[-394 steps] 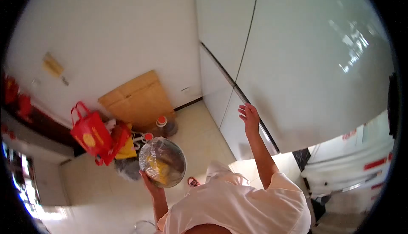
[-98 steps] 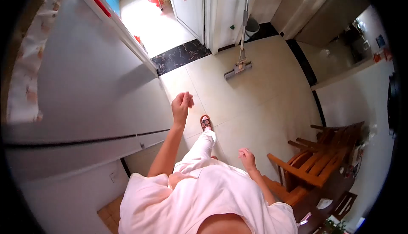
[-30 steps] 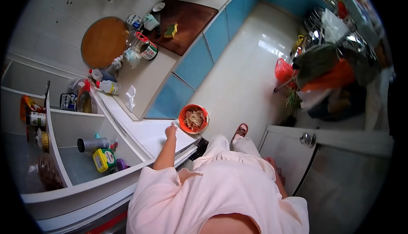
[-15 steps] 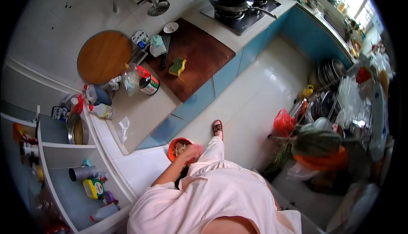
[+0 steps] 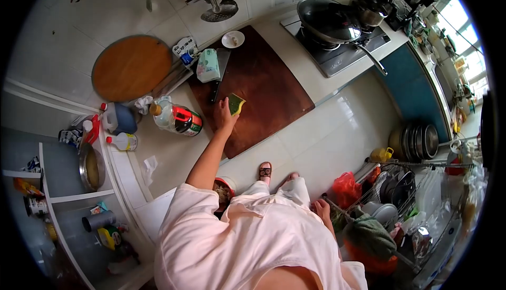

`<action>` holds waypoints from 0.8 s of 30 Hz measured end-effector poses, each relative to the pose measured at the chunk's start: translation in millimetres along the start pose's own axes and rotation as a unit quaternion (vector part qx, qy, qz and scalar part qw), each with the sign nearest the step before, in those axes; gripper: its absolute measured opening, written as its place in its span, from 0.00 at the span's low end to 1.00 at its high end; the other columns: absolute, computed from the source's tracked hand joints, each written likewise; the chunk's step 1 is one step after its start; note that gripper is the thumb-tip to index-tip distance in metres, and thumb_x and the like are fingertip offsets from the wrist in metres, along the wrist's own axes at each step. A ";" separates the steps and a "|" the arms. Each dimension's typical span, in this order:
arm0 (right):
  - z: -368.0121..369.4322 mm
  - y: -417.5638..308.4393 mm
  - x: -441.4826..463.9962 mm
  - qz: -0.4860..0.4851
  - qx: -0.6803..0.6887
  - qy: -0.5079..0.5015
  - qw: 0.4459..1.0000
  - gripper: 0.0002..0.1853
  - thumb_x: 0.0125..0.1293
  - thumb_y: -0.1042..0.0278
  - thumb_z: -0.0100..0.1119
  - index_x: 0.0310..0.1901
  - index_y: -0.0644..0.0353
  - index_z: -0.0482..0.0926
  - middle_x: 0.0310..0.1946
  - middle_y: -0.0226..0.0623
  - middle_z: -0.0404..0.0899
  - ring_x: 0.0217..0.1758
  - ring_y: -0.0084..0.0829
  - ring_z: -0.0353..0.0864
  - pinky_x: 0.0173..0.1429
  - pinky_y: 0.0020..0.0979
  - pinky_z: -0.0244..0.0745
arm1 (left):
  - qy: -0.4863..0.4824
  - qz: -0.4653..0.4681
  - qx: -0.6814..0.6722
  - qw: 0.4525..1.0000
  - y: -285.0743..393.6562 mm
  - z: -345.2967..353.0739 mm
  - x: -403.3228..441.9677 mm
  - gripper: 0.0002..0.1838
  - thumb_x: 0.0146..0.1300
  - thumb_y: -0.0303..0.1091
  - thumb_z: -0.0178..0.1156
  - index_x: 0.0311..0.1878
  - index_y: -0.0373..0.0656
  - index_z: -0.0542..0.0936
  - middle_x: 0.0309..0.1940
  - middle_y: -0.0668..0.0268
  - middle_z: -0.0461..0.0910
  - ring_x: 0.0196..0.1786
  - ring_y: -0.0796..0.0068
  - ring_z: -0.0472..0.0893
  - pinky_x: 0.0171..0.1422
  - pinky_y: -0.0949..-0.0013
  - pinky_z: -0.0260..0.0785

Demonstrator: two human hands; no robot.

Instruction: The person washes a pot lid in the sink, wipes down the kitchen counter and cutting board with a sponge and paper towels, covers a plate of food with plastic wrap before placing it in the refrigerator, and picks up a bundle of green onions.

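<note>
My left hand (image 5: 223, 115) reaches out over the dark brown cutting board (image 5: 271, 87) and grips a green and yellow sponge (image 5: 236, 104) by its left end. Just beyond the hand lies a knife (image 5: 215, 90) with a black handle, its blade partly under a pack of tissues (image 5: 208, 65). A small white bowl (image 5: 233, 39) sits at the board's far edge. My right hand (image 5: 321, 209) hangs at my side near the corner of a wire rack, its fingers loosely apart with nothing seen in them.
Left of the board stand a dark sauce bottle (image 5: 188, 121) and other bottles. A lidded wok (image 5: 329, 23) rests on the stove (image 5: 337, 52), its handle sticking out. By my left side is a red bin (image 5: 225, 184). The loaded rack (image 5: 400, 163) stands on the right.
My left hand has moved from above the bin up to the board and taken hold of the sponge. My right hand has come into view. The camera view has shifted.
</note>
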State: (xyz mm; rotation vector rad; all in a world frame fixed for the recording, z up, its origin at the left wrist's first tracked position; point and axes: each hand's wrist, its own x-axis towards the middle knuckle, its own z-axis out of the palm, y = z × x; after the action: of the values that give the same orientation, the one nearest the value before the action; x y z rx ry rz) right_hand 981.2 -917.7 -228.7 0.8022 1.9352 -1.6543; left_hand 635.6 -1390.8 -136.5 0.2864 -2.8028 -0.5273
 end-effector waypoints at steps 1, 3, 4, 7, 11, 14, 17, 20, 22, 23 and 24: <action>-4.1 -11.7 11.1 -0.012 -0.038 -0.008 0.999 0.09 0.66 0.70 0.52 0.40 0.66 0.78 0.31 0.38 0.82 0.29 0.26 0.80 0.34 0.27 0.75 | -0.030 -0.019 -0.009 0.999 -0.4 1.1 3.9 0.37 0.41 0.33 0.72 0.58 0.45 0.69 0.51 0.55 0.73 0.54 0.52 0.71 0.59 0.57 0.65; -11.4 -32.2 33.1 -0.038 -0.111 -0.023 0.993 0.09 0.65 0.69 0.53 0.39 0.65 0.80 0.29 0.38 0.82 0.28 0.26 0.80 0.34 0.27 0.74 | -0.007 -0.018 0.002 1.000 -4.7 -4.7 2.1 0.35 0.41 0.32 0.71 0.56 0.44 0.70 0.48 0.55 0.74 0.51 0.52 0.72 0.57 0.56 0.66; -16.9 -38.8 37.3 -0.045 -0.141 -0.022 0.989 0.10 0.64 0.68 0.54 0.38 0.65 0.80 0.28 0.38 0.83 0.27 0.26 0.80 0.34 0.27 0.74 | -0.003 -0.009 0.003 1.000 -2.5 -5.9 -1.8 0.33 0.41 0.31 0.71 0.55 0.43 0.71 0.46 0.55 0.74 0.50 0.52 0.72 0.56 0.55 0.66; -42.5 -56.7 67.4 -0.033 -0.294 -0.028 0.955 0.12 0.62 0.65 0.56 0.37 0.66 0.81 0.27 0.40 0.83 0.28 0.28 0.81 0.36 0.31 0.76 | 0.091 0.001 -0.052 0.994 -5.2 -16.4 -2.5 0.30 0.42 0.27 0.68 0.54 0.42 0.72 0.44 0.53 0.75 0.50 0.50 0.73 0.57 0.54 0.65; -76.8 -34.6 124.8 0.050 -0.141 -0.008 0.989 0.12 0.63 0.65 0.55 0.37 0.67 0.80 0.27 0.38 0.82 0.27 0.28 0.80 0.34 0.30 0.76 | 0.050 -0.041 0.010 0.998 -33.2 -5.1 -1.6 0.29 0.44 0.32 0.70 0.53 0.40 0.73 0.50 0.52 0.73 0.55 0.50 0.70 0.60 0.53 0.63; -90.0 -17.5 153.8 0.052 -0.003 0.029 0.998 0.11 0.66 0.66 0.53 0.38 0.66 0.79 0.27 0.36 0.81 0.27 0.26 0.80 0.30 0.24 0.74 | 0.083 0.007 0.018 0.996 7.8 -10.5 4.7 0.25 0.48 0.34 0.70 0.50 0.38 0.74 0.52 0.53 0.73 0.58 0.52 0.70 0.61 0.55 0.63; -98.2 -41.0 127.4 0.065 0.089 0.080 0.991 0.11 0.65 0.66 0.53 0.38 0.65 0.78 0.28 0.36 0.81 0.27 0.26 0.81 0.30 0.25 0.73 | 0.019 0.127 -0.125 0.984 89.9 11.4 6.7 0.05 0.57 0.26 0.61 0.36 0.37 0.76 0.43 0.56 0.78 0.47 0.57 0.76 0.54 0.59 0.68; -93.4 -16.3 100.8 0.104 0.133 0.126 0.977 0.11 0.64 0.65 0.54 0.39 0.64 0.79 0.30 0.37 0.82 0.29 0.27 0.82 0.31 0.27 0.74 | -0.109 0.176 -0.263 0.942 189.2 50.1 -10.2 0.03 0.58 0.24 0.60 0.33 0.37 0.75 0.38 0.60 0.80 0.44 0.61 0.78 0.52 0.63 0.69; -84.5 8.4 79.4 0.137 0.178 0.166 0.960 0.10 0.64 0.64 0.54 0.38 0.63 0.79 0.30 0.37 0.82 0.29 0.27 0.82 0.31 0.26 0.74 | -0.215 0.199 -0.330 0.897 254.8 60.9 -29.7 0.02 0.57 0.22 0.59 0.32 0.37 0.76 0.37 0.60 0.80 0.43 0.62 0.78 0.51 0.65 0.69; -77.7 21.5 68.6 0.157 0.186 0.181 0.953 0.10 0.63 0.64 0.54 0.38 0.63 0.79 0.30 0.36 0.82 0.28 0.26 0.82 0.30 0.26 0.74 | -0.258 0.248 -0.338 0.871 274.7 68.3 -37.3 0.01 0.57 0.23 0.59 0.31 0.37 0.76 0.37 0.60 0.80 0.43 0.62 0.78 0.51 0.66 0.69; -70.9 35.8 56.5 0.176 0.193 0.197 0.945 0.10 0.63 0.64 0.54 0.38 0.62 0.79 0.29 0.36 0.82 0.28 0.26 0.82 0.30 0.26 0.74 | -0.300 0.295 -0.345 0.839 290.0 75.6 -44.5 0.01 0.57 0.23 0.59 0.31 0.37 0.77 0.37 0.60 0.80 0.42 0.62 0.78 0.51 0.66 0.69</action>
State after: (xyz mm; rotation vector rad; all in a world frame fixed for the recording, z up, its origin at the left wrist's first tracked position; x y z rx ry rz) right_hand 966.9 -836.8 -281.1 1.6367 1.5806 -1.7597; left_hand 613.7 -1090.4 -104.2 -1.0141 -2.7299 -1.5864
